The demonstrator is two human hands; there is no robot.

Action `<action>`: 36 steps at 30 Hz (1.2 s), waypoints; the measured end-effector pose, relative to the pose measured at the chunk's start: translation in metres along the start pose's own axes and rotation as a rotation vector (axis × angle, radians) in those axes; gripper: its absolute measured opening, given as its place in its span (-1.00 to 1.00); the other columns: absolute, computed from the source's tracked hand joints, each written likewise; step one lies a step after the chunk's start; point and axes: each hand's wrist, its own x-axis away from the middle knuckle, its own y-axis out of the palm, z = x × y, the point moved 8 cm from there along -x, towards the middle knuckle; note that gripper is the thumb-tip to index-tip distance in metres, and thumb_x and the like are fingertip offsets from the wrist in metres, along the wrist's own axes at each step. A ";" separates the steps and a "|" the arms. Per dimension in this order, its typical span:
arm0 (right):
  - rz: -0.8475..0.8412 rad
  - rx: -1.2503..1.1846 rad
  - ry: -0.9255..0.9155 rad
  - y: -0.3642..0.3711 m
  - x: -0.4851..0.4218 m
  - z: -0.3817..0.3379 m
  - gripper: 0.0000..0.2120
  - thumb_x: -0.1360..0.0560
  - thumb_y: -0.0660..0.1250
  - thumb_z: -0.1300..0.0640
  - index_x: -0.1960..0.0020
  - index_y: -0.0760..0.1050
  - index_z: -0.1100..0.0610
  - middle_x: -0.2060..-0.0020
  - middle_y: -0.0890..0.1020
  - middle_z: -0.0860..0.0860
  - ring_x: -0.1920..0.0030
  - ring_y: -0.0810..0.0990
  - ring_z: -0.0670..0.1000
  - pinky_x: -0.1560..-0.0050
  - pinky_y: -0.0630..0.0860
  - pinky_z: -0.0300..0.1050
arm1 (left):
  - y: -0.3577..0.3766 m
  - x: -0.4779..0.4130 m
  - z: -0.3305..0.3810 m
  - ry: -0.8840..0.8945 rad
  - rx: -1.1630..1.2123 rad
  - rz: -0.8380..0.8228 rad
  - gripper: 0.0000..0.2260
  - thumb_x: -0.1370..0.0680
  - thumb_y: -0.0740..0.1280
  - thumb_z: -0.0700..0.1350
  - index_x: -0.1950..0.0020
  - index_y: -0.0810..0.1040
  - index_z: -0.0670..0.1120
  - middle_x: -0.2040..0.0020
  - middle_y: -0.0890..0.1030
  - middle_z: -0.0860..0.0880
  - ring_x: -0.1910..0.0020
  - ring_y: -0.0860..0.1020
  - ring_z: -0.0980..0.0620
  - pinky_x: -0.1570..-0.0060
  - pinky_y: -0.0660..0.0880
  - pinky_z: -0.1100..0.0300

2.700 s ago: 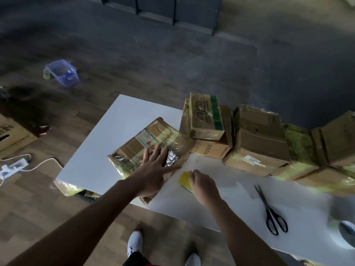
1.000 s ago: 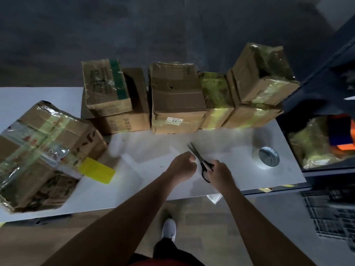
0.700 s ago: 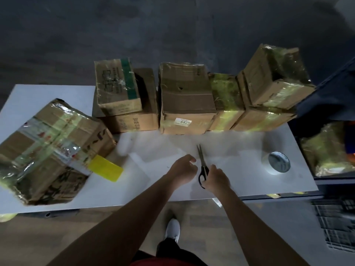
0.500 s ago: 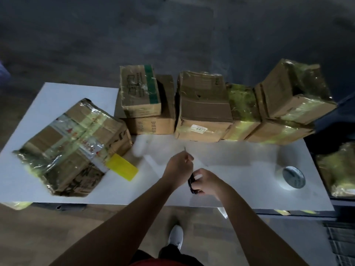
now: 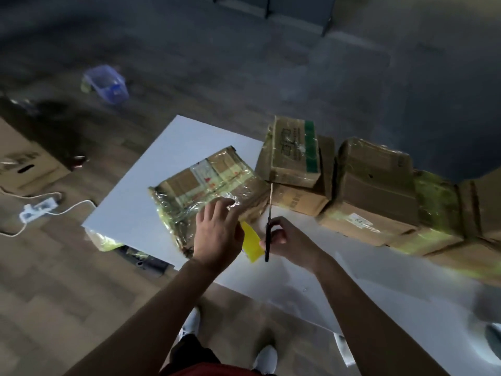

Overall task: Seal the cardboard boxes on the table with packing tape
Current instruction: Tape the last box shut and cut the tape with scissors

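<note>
A flat cardboard box (image 5: 200,185) wrapped in shiny clear tape lies on the white table (image 5: 135,213). My left hand (image 5: 217,234) reaches over its near right corner, fingers loosely spread, next to a yellow piece (image 5: 250,245) hanging by that corner. My right hand (image 5: 291,242) grips the black handles of the scissors (image 5: 269,213), blades pointing up and away, right of the yellow piece. A row of taped boxes (image 5: 374,185) stands along the table's far edge, one small box (image 5: 294,150) stacked on another.
On the floor at left are a large cardboard box (image 5: 24,161), a white power strip with cord (image 5: 38,207) and a blue plastic container (image 5: 107,84). A roll of tape (image 5: 493,335) shows at the right edge of the table. My feet are below the table's near edge.
My right hand picked the scissors up off the table and carried them left to the flat box. My left hand moved from beside the scissors to the box's corner. The view swung left.
</note>
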 end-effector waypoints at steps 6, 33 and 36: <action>-0.031 0.065 -0.131 0.014 -0.014 -0.037 -0.65 -0.44 0.45 0.26 0.03 0.49 -0.18 0.10 0.67 0.10 0.04 0.65 0.06 -0.05 0.58 0.00 | 0.005 -0.008 -0.021 0.181 0.004 -0.046 -0.60 -0.35 0.44 -0.34 -0.17 0.60 -0.12 -0.08 0.59 -0.11 -0.06 0.56 -0.18 -0.06 0.52 -0.04; -0.218 0.523 0.054 -0.002 -0.020 -0.046 -0.66 -0.45 0.31 0.21 -0.02 0.54 -0.24 0.16 0.70 -0.17 0.08 0.64 -0.23 0.08 0.45 -0.27 | 0.060 0.046 -0.101 -0.812 0.698 -0.358 -0.25 -0.45 0.47 0.06 -0.48 0.12 -0.06 -0.11 0.55 -0.07 0.00 0.53 -0.05 0.07 0.48 0.09; -0.222 0.552 0.073 -0.004 -0.020 -0.042 -0.67 -0.43 0.33 0.16 0.00 0.53 -0.28 0.16 0.70 -0.18 0.07 0.64 -0.22 0.04 0.50 -0.21 | 0.071 0.053 -0.096 -0.869 0.821 -0.405 -0.17 -0.46 0.49 -0.06 -0.56 0.02 -0.02 -0.06 0.62 -0.09 0.03 0.59 -0.16 0.00 0.57 -0.08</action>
